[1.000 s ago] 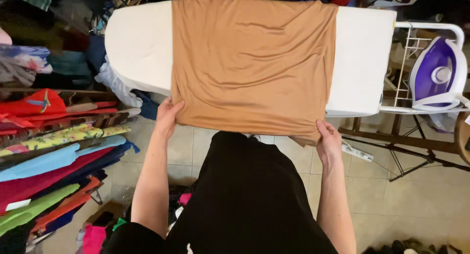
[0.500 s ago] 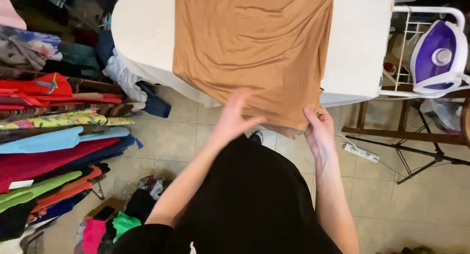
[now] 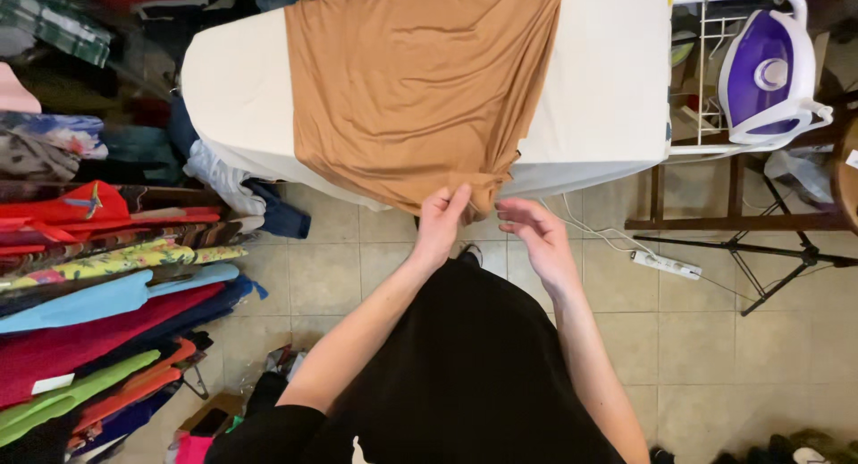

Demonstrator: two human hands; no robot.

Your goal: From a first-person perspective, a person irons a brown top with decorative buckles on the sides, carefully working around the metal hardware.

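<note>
Both hands now mid-hem; tan cloth lengthwise across board.

Floor: beige tiles with dark grout lines run under me.
Left side: stacked folded clothes in red, blue, green and floral print.
Far left: more heaped clothes, darker and harder to make out.
Right side: a white wire rack carries a purple and white iron.
Below the rack: a dark wooden frame and a black tripod.
On the tiles: a white power strip with its cord.
Light: even, indoor.
</note>
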